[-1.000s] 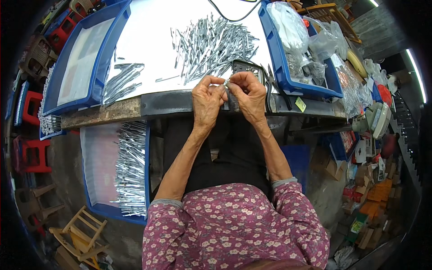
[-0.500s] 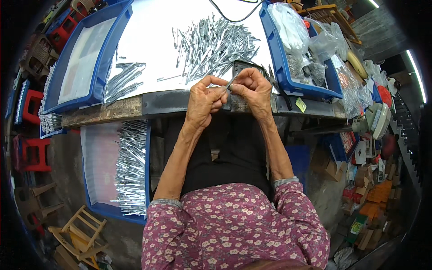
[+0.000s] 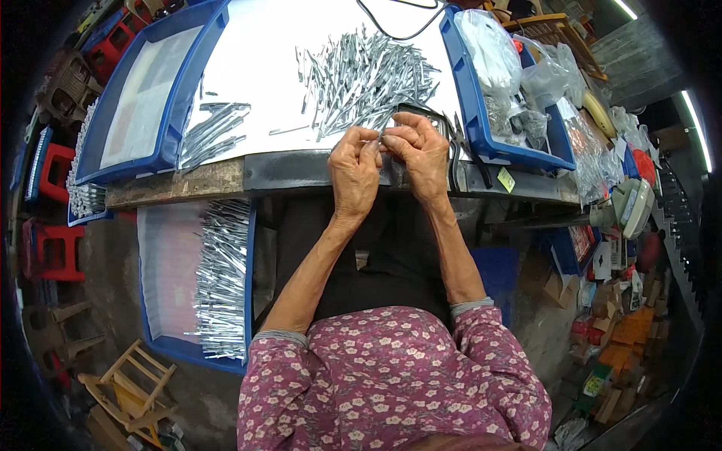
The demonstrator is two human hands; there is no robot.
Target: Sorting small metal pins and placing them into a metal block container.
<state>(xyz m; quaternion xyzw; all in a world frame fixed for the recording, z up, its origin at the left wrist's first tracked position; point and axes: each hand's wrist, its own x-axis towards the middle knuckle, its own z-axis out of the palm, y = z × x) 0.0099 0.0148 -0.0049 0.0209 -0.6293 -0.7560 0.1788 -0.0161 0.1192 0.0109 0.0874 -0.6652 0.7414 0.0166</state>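
Note:
My left hand [image 3: 355, 171] and my right hand [image 3: 421, 154] meet at the near edge of the white-topped worktable [image 3: 256, 60]. Their fingertips pinch one small grey metal piece [image 3: 381, 138] between them. Just beyond the hands lies a big loose heap of the same thin grey metal pieces [image 3: 368, 75]. A smaller sorted bunch of pieces [image 3: 214, 131] rests to the left on the tabletop. Both forearms come up from the lower edge, out of flowered sleeves.
A blue tray [image 3: 143, 90] sits at the table's left, a blue bin [image 3: 481, 113] with plastic bags at its right. Below the table on my left, a blue tray [image 3: 188, 278] holds rows of metal pieces. Red stools [image 3: 53, 248] stand left; boxes and clutter crowd the right.
Both hands have stayed together at the table edge, shifting slightly as the fingers work the small piece. Nothing else has moved.

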